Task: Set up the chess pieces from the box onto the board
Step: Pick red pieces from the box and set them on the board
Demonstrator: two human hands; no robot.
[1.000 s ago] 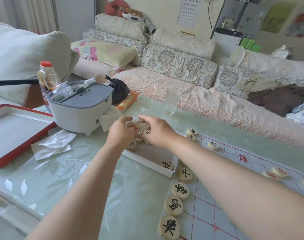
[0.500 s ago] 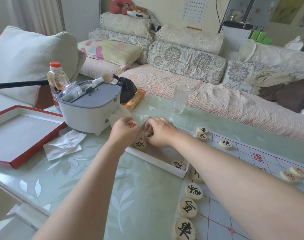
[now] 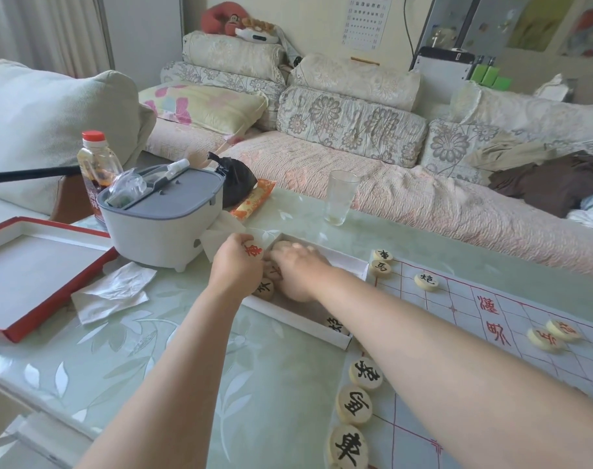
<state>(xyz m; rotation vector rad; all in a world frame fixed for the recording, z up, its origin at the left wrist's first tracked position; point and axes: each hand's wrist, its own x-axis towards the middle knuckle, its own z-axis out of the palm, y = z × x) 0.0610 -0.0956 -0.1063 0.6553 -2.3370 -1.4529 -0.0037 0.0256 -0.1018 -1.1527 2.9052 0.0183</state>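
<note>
A shallow white box (image 3: pixel 325 328) lies on the table left of the paper chess board (image 3: pixel 491 336). My left hand (image 3: pixel 236 269) hovers over the box's near-left corner and pinches a round wooden piece with a red character (image 3: pixel 253 251). My right hand (image 3: pixel 297 274) reaches into the box, palm down over the loose pieces, blurred; what its fingers hold is hidden. A black-character piece (image 3: pixel 264 288) shows between the hands and another (image 3: pixel 335 324) at the box's right end. Black pieces (image 3: pixel 354 404) line the board's near-left edge, others (image 3: pixel 381 267) its far-left edge, red ones (image 3: pixel 553 335) further right.
A grey-lidded white container (image 3: pixel 160 214) stands just left of the box, with tissues (image 3: pixel 114 291) and a red box lid (image 3: pixel 34 272) beyond. An empty glass (image 3: pixel 340 198), a black bag (image 3: pixel 236 179) and a sauce bottle (image 3: pixel 97 164) stand at the table's far side. A sofa runs behind.
My left hand has lifted a red-character piece out of the box and turned it face up. My right hand has dipped lower among the pieces. The camera has shifted slightly left.
</note>
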